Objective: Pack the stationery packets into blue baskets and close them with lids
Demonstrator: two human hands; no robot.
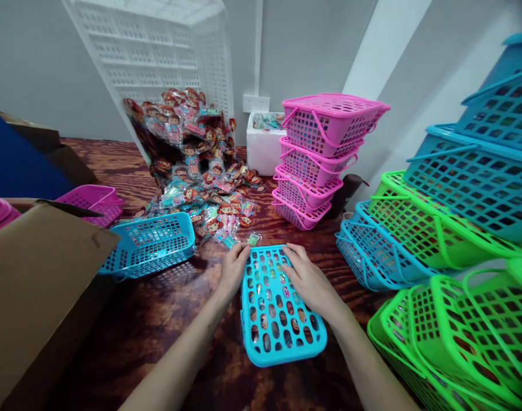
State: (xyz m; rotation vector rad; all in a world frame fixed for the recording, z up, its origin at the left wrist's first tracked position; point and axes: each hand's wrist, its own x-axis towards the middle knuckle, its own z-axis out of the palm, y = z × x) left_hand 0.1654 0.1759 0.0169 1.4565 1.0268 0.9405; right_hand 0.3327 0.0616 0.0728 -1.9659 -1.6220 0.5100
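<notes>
A blue plastic basket with a perforated lid point(273, 297) is on the wood-patterned tabletop before me, and colourful small packets show through the lid's holes. My left hand point(235, 265) grips its far left corner, thumb at the rim and the other fingers partly hidden. At the far right corner, my right hand point(304, 277) is closed over the lid's edge with the thumb lying on top. Beyond the basket lies a heap of clear packets with cartoon-girl figures point(213, 200). One small green packet point(254, 238) touches or nearly touches the basket's far edge.
An open blue basket point(153, 245) and a cardboard box point(47, 285) stand left. A white crate point(149, 51) tips toward the heap. Stacked pink baskets point(312, 154) stand behind, beside a white box point(261, 145). Green baskets point(470, 325) and blue baskets point(479, 177) pile up right.
</notes>
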